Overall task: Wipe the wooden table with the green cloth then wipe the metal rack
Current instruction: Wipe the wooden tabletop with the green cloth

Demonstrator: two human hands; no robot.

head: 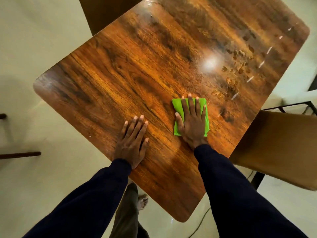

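Head view: the right hand lies flat on the folded cloth, fingers spread, pressing it to the table near its right edge. Left of the cloth, the left hand rests palm down on bare wood, fingers straight and slightly apart, gripping nothing. Smears show on the table beyond the cloth. A chair stands just right of the table.

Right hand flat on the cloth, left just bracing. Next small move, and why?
Probably slide the right hand with the green cloth forward and to the right, toward the blotchy residue on the wooden table. That patch looks unwiped, while the wood near the left hand looks clean.
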